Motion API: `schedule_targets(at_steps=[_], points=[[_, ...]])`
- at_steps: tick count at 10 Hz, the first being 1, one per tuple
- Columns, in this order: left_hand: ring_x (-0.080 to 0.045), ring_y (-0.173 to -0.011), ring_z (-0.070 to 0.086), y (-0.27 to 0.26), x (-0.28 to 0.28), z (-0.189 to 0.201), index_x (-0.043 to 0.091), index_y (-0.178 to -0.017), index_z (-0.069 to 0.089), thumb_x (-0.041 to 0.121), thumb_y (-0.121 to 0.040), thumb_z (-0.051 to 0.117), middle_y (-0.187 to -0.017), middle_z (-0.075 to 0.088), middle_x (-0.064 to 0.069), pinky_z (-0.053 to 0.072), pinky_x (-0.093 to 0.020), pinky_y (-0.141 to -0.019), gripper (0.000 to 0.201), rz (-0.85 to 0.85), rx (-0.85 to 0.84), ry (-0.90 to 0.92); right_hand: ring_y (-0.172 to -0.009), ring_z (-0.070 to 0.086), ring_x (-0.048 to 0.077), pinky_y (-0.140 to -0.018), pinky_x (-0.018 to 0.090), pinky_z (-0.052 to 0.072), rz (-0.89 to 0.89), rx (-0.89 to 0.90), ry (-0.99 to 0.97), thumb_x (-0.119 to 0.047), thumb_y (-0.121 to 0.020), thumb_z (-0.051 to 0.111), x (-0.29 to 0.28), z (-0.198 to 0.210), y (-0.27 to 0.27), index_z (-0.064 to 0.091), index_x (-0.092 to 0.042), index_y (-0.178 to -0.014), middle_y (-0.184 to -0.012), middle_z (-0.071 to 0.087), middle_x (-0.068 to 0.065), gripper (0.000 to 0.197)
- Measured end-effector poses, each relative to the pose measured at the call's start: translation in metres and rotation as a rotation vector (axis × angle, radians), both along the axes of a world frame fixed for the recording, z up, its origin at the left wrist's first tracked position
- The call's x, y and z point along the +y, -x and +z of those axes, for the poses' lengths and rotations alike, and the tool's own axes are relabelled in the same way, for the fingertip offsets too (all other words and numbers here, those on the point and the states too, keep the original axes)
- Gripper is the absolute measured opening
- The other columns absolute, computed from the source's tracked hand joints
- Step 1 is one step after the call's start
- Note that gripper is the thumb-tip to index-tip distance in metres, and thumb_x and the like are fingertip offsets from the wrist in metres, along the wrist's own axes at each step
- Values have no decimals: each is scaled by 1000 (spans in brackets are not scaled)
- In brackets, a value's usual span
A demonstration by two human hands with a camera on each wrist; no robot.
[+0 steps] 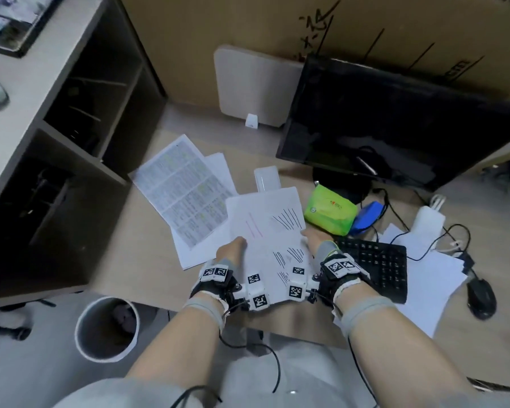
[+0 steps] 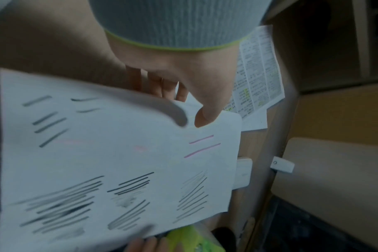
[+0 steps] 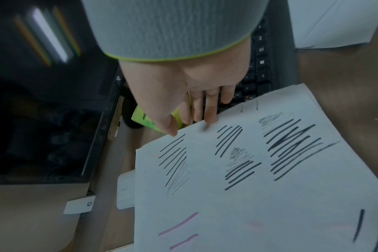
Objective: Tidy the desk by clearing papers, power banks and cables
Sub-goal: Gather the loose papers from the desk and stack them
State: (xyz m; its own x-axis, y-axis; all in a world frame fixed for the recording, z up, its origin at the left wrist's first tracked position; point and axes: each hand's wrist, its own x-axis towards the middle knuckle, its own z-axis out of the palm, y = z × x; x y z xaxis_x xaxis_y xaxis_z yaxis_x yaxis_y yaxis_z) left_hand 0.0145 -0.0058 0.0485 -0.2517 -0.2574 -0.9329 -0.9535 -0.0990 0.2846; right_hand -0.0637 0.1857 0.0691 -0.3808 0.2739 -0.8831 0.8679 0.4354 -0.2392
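Both hands hold a stack of white papers [image 1: 270,231] scribbled with black and pink lines, lifted above the desk's front edge. My left hand [image 1: 236,245] pinches its left edge, thumb [image 2: 205,116] on top and fingers underneath. At the right edge my right hand [image 1: 308,235] grips with the thumb [image 3: 169,127] against the sheet and fingers tucked below. Printed sheets [image 1: 186,189] lie to the left on the desk. A white power bank [image 1: 267,178] peeks out beyond the held stack. Black cables [image 1: 395,213] and a white charger block [image 1: 427,219] lie at the right.
A green tissue pack [image 1: 330,213] and a blue item [image 1: 367,216] sit by the black keyboard [image 1: 374,266]. More white sheets [image 1: 433,287] and a mouse [image 1: 482,295] are at the right. A monitor [image 1: 395,119] stands behind. A white bin [image 1: 106,328] is on the floor, shelves at left.
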Motion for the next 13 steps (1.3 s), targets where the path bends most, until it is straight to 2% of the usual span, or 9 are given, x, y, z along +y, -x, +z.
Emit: schedule_targets(at_steps=[1, 3, 4, 6, 8, 9, 11, 12, 13], points=[[-18, -59, 48, -3, 9, 10, 3, -103, 59, 21, -90, 56, -78, 55, -5, 36, -24, -50, 23, 19, 98, 40, -133, 46, 30, -81, 23, 34, -24, 30, 69, -22, -99, 49, 4, 12, -12, 46, 0, -139, -145, 46, 17, 46], [-13, -66, 56, -2, 23, 42, 3, -125, 58, 17, -98, 54, -102, 62, -8, 41, -12, -43, 31, 71, 278, 55, -114, 59, 32, -91, 39, 45, -130, 32, 129, -45, -79, 67, 21, -18, -17, 59, -6, -127, -128, 61, 12, 62], [-22, -88, 59, -6, 21, 68, 1, -129, 55, 16, -98, 55, -115, 63, -6, 45, -18, -66, 34, 160, 343, 93, -101, 66, 31, -96, 48, 51, -104, 100, 237, -57, -44, 69, 23, -37, -24, 65, -14, -118, -112, 69, 7, 85], [-26, -102, 58, -18, -2, 82, 2, -130, 56, 33, -93, 63, -122, 64, -7, 42, -29, -87, 49, 261, 381, 204, -86, 73, 30, -88, 60, 53, 77, 137, 433, -72, -35, 83, 4, -53, -23, 74, -14, -101, -92, 76, 14, 88], [-19, -105, 58, -23, -45, 79, 14, -124, 56, 32, -96, 60, -110, 58, -1, 40, -27, -85, 34, 449, 381, 279, -89, 70, 27, -90, 41, 55, 164, 315, 235, -48, -74, 75, -39, 34, -13, 74, -12, -102, -95, 75, 4, 45], [-29, -107, 60, -16, -72, 64, 1, -128, 57, 28, -99, 54, -123, 63, -15, 38, -24, -78, 40, 475, 345, 296, -91, 65, 22, -84, 28, 48, 143, 329, 256, -32, -85, 71, -63, 26, -3, 71, -7, -108, -98, 68, 2, 34], [-32, -106, 63, 4, -128, 31, -3, -126, 55, 27, -93, 63, -119, 64, -15, 41, -29, -80, 46, 524, 219, 248, -86, 66, 24, -81, 30, 53, 167, 304, 182, -15, -82, 71, -117, 5, 19, 71, -5, -102, -102, 73, 9, 22], [-25, -70, 53, 19, -161, 2, -1, -105, 61, 16, -90, 58, -92, 58, -11, 39, -28, -64, 23, 479, 144, 213, -87, 64, 23, -80, 27, 50, 259, 263, 122, -14, -81, 70, -148, -7, 36, 67, -3, -110, -103, 70, 6, 31], [-26, -83, 57, 27, -179, -11, 3, -100, 62, 18, -87, 60, -100, 62, -12, 45, -30, -70, 21, 480, 101, 197, -98, 61, 24, -84, 25, 43, 317, 227, 72, -23, -82, 67, -172, -11, 47, 59, -11, -123, -119, 66, 5, 43]])
